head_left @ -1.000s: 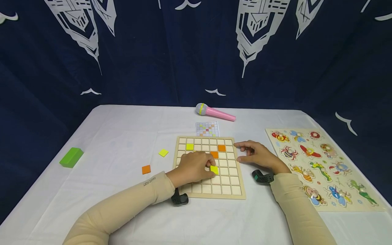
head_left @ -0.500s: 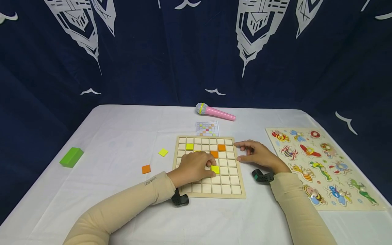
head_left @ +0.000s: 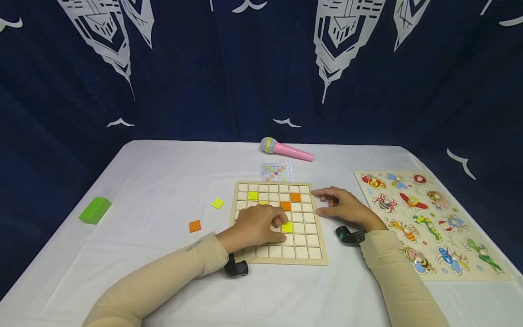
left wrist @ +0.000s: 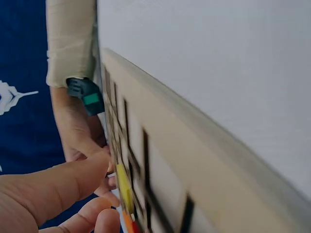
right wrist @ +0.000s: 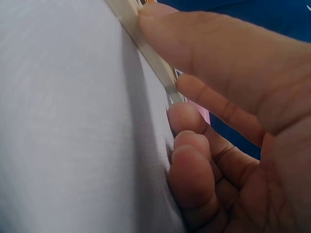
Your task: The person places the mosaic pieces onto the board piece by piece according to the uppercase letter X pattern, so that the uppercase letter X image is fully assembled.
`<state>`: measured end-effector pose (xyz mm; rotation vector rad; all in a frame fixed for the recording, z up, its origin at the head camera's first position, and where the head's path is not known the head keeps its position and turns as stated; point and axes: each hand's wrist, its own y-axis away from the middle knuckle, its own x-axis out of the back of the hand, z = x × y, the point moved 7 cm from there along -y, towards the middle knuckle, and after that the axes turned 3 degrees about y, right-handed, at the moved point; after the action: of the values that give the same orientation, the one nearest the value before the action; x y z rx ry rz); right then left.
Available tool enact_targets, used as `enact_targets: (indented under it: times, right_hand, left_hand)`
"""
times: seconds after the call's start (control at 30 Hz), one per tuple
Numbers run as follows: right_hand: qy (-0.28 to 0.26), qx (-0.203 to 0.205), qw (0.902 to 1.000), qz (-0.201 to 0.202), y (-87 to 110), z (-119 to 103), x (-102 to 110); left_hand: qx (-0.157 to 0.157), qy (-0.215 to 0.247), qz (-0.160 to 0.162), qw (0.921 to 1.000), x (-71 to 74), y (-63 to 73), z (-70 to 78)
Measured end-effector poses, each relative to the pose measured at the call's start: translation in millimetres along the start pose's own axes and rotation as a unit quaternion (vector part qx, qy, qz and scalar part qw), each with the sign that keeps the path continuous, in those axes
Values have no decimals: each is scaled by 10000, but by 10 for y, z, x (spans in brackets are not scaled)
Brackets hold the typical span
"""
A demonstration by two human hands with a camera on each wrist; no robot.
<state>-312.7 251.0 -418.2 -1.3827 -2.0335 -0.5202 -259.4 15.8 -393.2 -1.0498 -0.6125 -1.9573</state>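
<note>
The wooden grid board (head_left: pixel 323 254) lies on the white table, divided into small square cells. My left hand (head_left: pixel 254 226) hovers over its middle, thumb and fingers apart, just left of a yellow square tile (head_left: pixel 287 227) lying in a cell. The left wrist view shows this yellow tile (left wrist: pixel 124 188) beyond the fingertips, with slivers of orange and red near it. My right hand (head_left: pixel 343 208) rests at the board's right edge. There its thumb (right wrist: pixel 167 34) touches the rim. Also in the grid are a yellow tile (head_left: pixel 253 195) and two orange tiles (head_left: pixel 295 197); another yellow one is partly hidden.
Left of the board lie a loose yellow tile (head_left: pixel 218 204) and an orange tile (head_left: pixel 194 226). A green block (head_left: pixel 95 210) is farther left. Behind the board are a printed pattern card (head_left: pixel 276 171) and a pink toy microphone (head_left: pixel 292 151). An insect puzzle board (head_left: pixel 433 222) lies at right.
My left hand has let go of the yellow tile and drawn slightly left, its thumb and fingers now off it. The tile sits in its cell. My right hand has stayed put.
</note>
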Motion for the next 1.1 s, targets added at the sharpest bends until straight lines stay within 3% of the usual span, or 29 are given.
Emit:
enact_targets:
  times: [0.33, 0.53, 0.77, 1.1]
  right_hand:
    - [-95, 50, 9999, -34, 5, -12, 1]
    - [-92, 39, 9999, -46, 4, -15, -3]
    - [-148, 22, 9999, -72, 0, 2, -5]
    - [-76, 10, 9999, -66, -2, -11, -7]
  left_hand:
    - [-77, 534, 56, 9985, 231, 231, -174]
    - [-6, 1041, 48, 9946, 431, 361, -444]
    - [-235, 1486, 184, 9884, 660, 469, -815]
    - [445, 1765, 582, 9816, 850, 489, -1332]
